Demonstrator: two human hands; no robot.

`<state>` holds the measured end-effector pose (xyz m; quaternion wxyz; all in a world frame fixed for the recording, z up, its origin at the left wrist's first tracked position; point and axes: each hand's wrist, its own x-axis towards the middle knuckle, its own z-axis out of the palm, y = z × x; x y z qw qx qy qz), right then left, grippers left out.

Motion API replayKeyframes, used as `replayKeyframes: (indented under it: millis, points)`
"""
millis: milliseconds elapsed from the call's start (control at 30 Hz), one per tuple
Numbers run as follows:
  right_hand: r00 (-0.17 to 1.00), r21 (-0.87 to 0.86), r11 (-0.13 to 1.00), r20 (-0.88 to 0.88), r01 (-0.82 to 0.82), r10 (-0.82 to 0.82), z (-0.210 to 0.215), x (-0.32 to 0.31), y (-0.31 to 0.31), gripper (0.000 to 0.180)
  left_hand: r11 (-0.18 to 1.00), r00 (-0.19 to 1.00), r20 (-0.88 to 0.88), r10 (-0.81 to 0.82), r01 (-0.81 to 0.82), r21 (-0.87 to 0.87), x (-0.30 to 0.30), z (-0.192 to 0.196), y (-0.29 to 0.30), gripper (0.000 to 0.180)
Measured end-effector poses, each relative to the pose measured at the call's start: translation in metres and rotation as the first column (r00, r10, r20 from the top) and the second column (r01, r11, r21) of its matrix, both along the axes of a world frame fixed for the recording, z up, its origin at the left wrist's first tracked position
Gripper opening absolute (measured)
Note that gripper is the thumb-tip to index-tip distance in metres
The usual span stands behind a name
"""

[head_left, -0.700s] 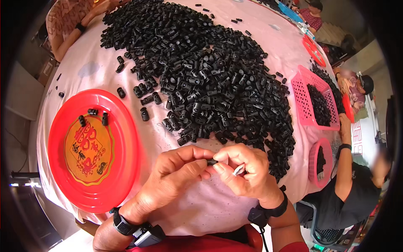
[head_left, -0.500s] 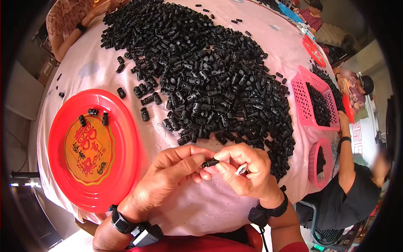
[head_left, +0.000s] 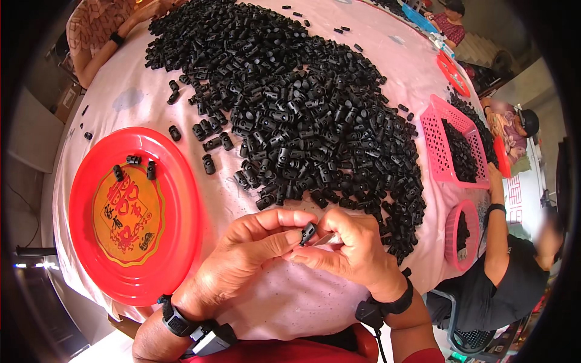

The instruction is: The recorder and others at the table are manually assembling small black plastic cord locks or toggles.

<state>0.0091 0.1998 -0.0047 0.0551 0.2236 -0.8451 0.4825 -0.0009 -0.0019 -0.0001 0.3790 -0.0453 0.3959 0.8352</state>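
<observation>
Between the thumb and fingertips of my left hand [head_left: 257,242] is a small black cord lock [head_left: 308,232], tilted, with a hole in its side. My right hand [head_left: 351,248] is closed on a small, shiny, silvery-white flat piece [head_left: 328,240], whose exact kind I cannot make out. That piece lies close beside the cord lock; whether they touch is hidden by the fingers. Just beyond both hands spreads a big heap of black cord locks [head_left: 302,115]. On my left stands a red round tray [head_left: 178,242] with 3 cord locks [head_left: 134,160] on it.
A pink cloth [head_left: 272,302] covers the table. Right of the heap sit a pink basket [head_left: 433,142] of black parts and a smaller pink container [head_left: 474,242]. A person in black [head_left: 514,272] sits at right; another person's arm [head_left: 100,63] rests far left.
The cord lock in my left hand has turned from lying nearly level to standing tilted. My right hand has moved left, bringing the silvery piece beside it.
</observation>
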Motion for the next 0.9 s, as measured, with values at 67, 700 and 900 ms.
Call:
replayKeyframes:
  millis: [67, 700, 900]
  points:
    - [0.998, 0.092, 0.994, -0.022, 0.062, -0.06, -0.001, 0.0, 0.001, 0.047, 0.999, 0.998, -0.058, -0.038, 0.037, -0.013, -0.001, -0.002, 0.002, 0.03]
    - [0.995, 0.162, 0.983, -0.054, 0.086, -0.078, -0.003, 0.0, 0.003, 0.054, 0.999, 0.998, -0.054, -0.043, 0.042, -0.024, 0.0, -0.008, 0.0, 0.024]
    - [0.994, 0.163, 0.983, -0.075, 0.087, -0.076, -0.003, -0.001, 0.004, 0.055, 0.998, 0.998, -0.02, -0.058, 0.057, -0.02, 0.0, -0.007, 0.004, 0.025]
